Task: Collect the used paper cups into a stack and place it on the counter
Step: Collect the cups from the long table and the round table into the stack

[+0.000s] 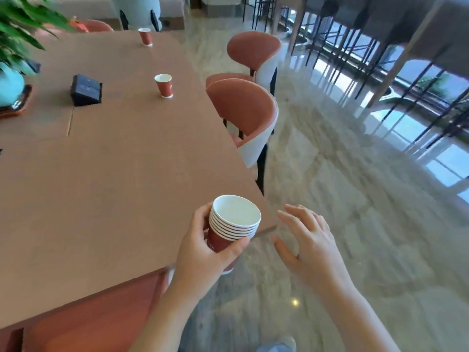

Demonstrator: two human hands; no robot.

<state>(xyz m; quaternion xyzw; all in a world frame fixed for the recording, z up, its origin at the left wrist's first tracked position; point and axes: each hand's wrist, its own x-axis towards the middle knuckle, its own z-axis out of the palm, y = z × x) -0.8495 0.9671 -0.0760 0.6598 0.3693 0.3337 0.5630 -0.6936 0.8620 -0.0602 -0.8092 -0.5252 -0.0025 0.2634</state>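
My left hand (pixel 203 252) grips a stack of several red paper cups (pixel 233 222) with white rims, held upright over the near right corner of the long brown table (pixel 114 186). Just to the right of the stack, my right hand (pixel 307 242) hovers with fingers spread and nothing in it. A single red cup (pixel 164 86) stands on the table further along, near its right edge. Another red cup (pixel 145 36) stands at the far end of the table.
Two orange and white chairs (pixel 248 115) (pixel 256 54) are tucked along the table's right side. A black box (pixel 86 90) lies mid-table, and a potted plant in a teal vase (pixel 10 85) stands at the left. Marble floor (pixel 342 199) stretches to the right, with dark stool legs beyond.
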